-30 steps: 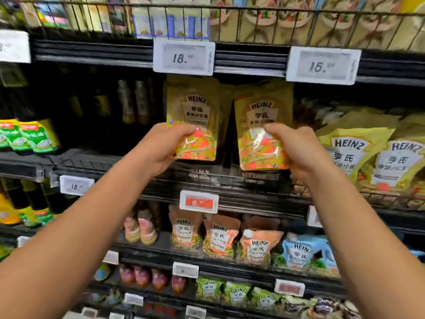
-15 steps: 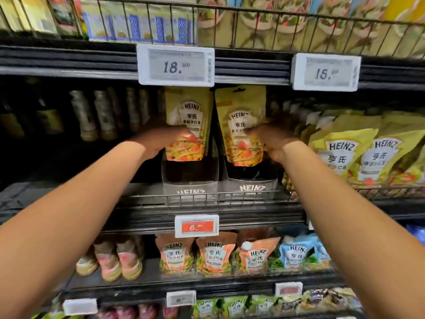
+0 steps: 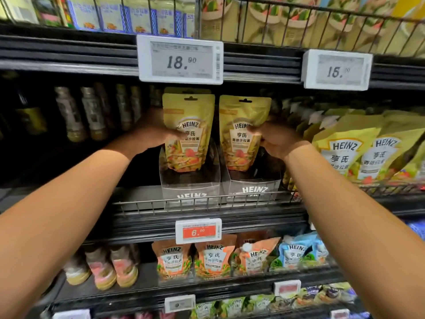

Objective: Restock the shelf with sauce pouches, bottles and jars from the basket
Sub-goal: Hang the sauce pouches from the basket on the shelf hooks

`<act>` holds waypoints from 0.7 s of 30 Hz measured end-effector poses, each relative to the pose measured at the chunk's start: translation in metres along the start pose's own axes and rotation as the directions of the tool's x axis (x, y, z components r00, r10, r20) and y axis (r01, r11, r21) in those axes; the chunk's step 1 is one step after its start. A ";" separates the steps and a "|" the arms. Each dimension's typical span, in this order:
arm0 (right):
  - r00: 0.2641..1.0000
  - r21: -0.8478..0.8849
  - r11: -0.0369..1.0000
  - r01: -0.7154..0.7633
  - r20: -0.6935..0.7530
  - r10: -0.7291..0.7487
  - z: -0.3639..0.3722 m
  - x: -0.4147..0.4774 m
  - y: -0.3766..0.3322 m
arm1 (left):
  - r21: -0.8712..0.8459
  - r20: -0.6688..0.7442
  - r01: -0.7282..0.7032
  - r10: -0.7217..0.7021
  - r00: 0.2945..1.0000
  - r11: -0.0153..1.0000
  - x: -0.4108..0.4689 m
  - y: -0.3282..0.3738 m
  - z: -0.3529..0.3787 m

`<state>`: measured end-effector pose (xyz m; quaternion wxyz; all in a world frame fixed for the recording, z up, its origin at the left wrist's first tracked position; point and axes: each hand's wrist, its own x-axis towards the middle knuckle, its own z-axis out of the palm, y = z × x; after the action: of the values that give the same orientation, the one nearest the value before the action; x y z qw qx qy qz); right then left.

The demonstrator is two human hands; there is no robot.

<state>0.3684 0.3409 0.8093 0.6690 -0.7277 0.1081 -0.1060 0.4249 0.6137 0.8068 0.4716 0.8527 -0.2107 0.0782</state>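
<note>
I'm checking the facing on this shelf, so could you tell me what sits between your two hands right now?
In the head view, two gold Heinz pouches stand side by side between the left hand and right hand: the left pouch and right pouch.

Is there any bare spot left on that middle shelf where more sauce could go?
Some. Dark bare shelf shows between the brown bottles and the left clear tray, where the left hand reaches in. Both trays look roomy below the two gold pouches. Right of the right hand, yellow pouches crowd together.
</note>
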 end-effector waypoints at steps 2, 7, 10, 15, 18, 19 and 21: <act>1.000 0.006 1.000 -0.007 0.019 0.007 0.003 0.001 -0.003 | -0.044 -0.010 -0.008 0.008 1.000 0.999 0.002 -0.001 0.000; 0.998 0.061 0.997 -0.048 0.033 0.046 0.002 0.005 -0.005 | -0.092 -0.071 0.031 -0.038 0.997 0.995 0.006 -0.003 0.009; 0.999 0.021 0.999 -0.050 0.001 0.050 0.005 0.007 -0.005 | -0.059 -0.086 0.052 -0.057 0.995 0.997 0.009 -0.004 0.011; 0.992 -0.065 0.996 0.058 -0.112 -0.065 0.005 0.012 0.004 | -0.091 -0.093 0.039 -0.047 0.995 0.995 0.005 -0.004 0.011; 0.949 -0.237 0.956 0.174 -0.217 -0.227 0.007 0.003 0.008 | -0.075 -0.118 0.009 -0.018 0.993 0.997 0.000 -0.002 0.012; 0.932 -0.299 0.933 0.199 -0.237 -0.275 0.008 0.002 0.009 | -0.070 -0.120 -0.002 -0.006 0.993 0.998 -0.002 -0.001 0.013; 0.908 -0.436 0.878 0.198 -0.256 -0.333 0.011 -0.002 0.010 | -0.076 -0.138 0.009 -0.019 0.990 0.997 -0.004 0.000 0.014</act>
<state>0.3693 0.3507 0.7984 0.4575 -0.8295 0.1334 -0.2913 0.4205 0.6031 0.7975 0.5171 0.8285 -0.1743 0.1259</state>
